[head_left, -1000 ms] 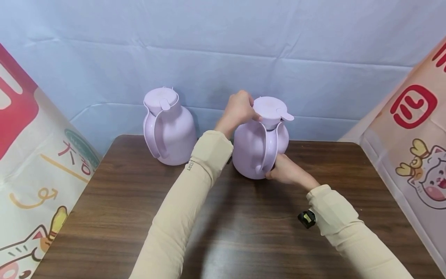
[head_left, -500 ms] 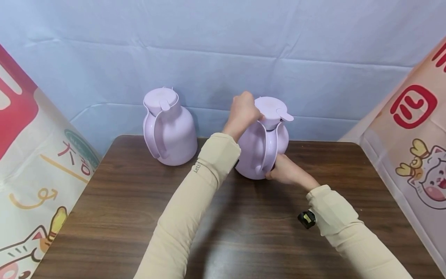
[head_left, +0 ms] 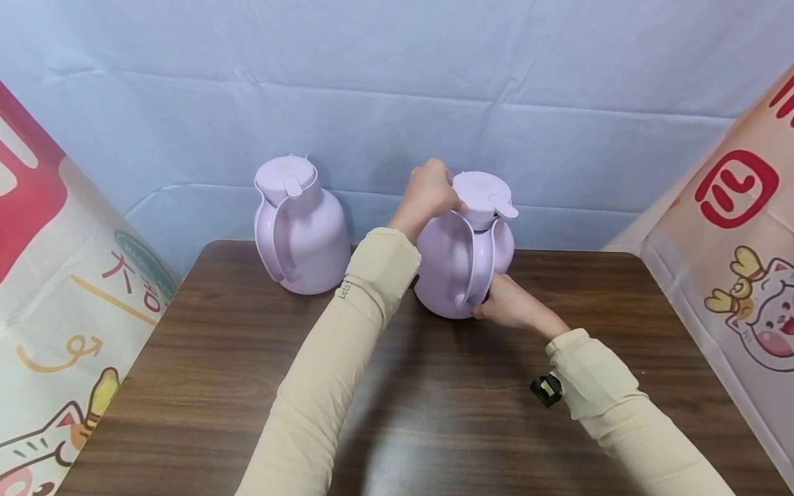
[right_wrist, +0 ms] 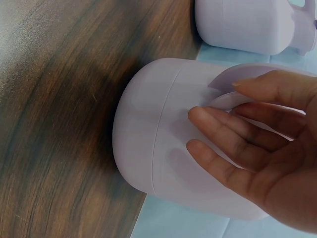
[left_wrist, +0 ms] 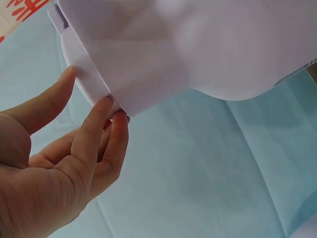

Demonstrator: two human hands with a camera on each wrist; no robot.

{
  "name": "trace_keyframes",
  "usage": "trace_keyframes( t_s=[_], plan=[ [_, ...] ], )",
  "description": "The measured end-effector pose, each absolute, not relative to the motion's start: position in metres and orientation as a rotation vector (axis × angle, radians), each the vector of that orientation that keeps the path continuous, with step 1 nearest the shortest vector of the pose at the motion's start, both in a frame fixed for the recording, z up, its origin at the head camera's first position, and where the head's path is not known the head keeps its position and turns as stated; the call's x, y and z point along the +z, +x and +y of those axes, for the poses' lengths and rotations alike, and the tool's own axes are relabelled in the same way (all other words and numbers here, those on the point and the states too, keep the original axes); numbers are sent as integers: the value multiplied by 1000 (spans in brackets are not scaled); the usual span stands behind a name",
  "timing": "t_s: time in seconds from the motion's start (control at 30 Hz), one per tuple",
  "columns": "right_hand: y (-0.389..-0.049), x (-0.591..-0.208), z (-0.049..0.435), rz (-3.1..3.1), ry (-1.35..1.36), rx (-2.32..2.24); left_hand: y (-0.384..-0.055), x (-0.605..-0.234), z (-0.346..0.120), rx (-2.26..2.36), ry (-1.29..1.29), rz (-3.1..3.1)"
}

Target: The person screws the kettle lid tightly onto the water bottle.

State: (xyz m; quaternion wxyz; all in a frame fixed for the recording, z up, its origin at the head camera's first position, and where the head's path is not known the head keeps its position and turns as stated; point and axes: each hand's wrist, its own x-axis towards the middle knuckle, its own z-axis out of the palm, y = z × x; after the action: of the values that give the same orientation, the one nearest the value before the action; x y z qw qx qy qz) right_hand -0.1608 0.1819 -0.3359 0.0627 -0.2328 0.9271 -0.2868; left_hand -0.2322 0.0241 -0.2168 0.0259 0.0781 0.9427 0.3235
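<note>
A lilac thermos jug (head_left: 449, 275) stands upright on the table's right half, its handle (head_left: 481, 265) toward me. My left hand (head_left: 428, 193) is at the left side of its round lid (head_left: 480, 189); in the left wrist view the thumb and fingertips pinch the lid's edge. The lid's tab (head_left: 504, 205) points right and toward me, off the line of the handle. Low on the handle, my right hand (head_left: 510, 302) grips it; in the right wrist view the thumb (right_wrist: 262, 87) lies on the handle and other fingertips are at the jug's body.
A second lilac thermos jug (head_left: 313, 241) stands to the left, its lid tab in line with its handle. The dark wooden table (head_left: 260, 413) ends at a pale blue cloth (head_left: 372, 83) behind. Printed banners (head_left: 732, 241) flank both sides.
My left hand moved slightly right along the lid, then back left. The lid's tab has turned a little toward the handle. The right hand and both jugs have stayed in place.
</note>
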Motion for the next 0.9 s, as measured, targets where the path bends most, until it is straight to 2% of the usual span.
trace_keyframes(
  t_s=[0.4, 0.9],
  plan=[
    [-161, -337, 182, 2809, -705, -869, -240, -211, 24, 967, 192, 2886],
    [-161, -338, 183, 2811, -688, -865, -218, -207, 25, 879, 252, 2948]
  ],
)
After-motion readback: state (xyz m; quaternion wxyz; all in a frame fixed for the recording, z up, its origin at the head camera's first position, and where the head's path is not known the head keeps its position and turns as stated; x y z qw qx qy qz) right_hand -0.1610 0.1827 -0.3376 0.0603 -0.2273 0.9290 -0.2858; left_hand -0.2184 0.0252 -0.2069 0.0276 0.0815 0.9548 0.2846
